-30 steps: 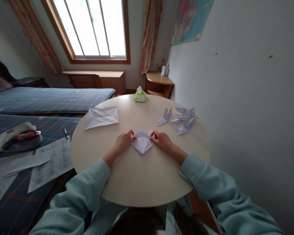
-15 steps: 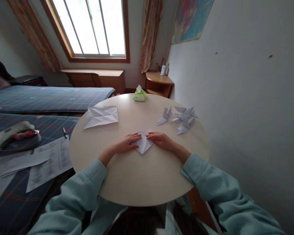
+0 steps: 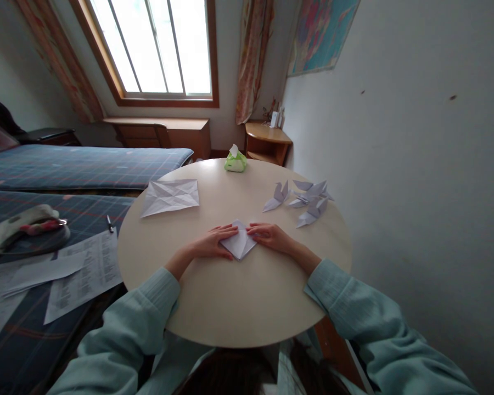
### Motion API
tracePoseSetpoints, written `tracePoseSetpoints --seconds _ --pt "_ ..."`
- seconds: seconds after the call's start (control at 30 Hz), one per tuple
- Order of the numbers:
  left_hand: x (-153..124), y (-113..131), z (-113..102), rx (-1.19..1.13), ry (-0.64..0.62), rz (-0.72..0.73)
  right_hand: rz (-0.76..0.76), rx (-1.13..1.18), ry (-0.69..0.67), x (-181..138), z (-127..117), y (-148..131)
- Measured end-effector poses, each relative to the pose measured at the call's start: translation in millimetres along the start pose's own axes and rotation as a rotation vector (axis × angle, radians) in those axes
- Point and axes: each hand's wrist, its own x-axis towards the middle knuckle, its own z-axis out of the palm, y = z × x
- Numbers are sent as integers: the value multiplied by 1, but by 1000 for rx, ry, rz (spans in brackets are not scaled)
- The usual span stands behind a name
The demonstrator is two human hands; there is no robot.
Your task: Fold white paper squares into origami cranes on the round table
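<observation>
Left hand (image 3: 212,243) and right hand (image 3: 273,237): fingers mostly extended, gripping nothing, resting on folded paper (image 3: 240,248). Edges should align; press creases evenly against table (image 3: 239,307).

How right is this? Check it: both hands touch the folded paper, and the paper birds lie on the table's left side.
The side is wrong: in the head view, the paper birds lie on the right side of the table. The left hand and right hand do touch the folded paper.

Loose, wrinkled, pale blue-green long sleeves (image 3: 121,326) with broad matching cuffs (image 3: 160,291).
</observation>
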Motion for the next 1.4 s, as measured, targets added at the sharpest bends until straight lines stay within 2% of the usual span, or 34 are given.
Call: tracePoseSetpoints --seconds 0.17,0.27,0.4,0.57,0.73,0.83,0.97,1.17,1.23,1.4 --pt "1 2 -2 -19 -3 -4 -5 -4 -23 0 -1 0" --pt "2 4 -2 -27 59 -2 -5 -37 -19 0 -4 -1" --pt "3 9 3 61 165 -3 -110 -178 -30 1 -4 -4" --pt "6 6 11 152 225 7 -161 -387 53 0 7 -14" --pt "8 0 15 146 281 7 -255 -492 21 0 13 -19" --pt "9 0 16 110 305 -34 -238 -537 29 1 13 -16" --pt "8 0 13 80 266 -23 -218 -573 8 3 13 -8" --pt "2 2 5 250 253 -134 -158 -656 -29 2 13 -7" --pt "2 4 3 340 301 -173 -127 -671 -25 2 13 -8" --pt "5 19 3 576 521 -309 -27 -689 31 2 13 -11"
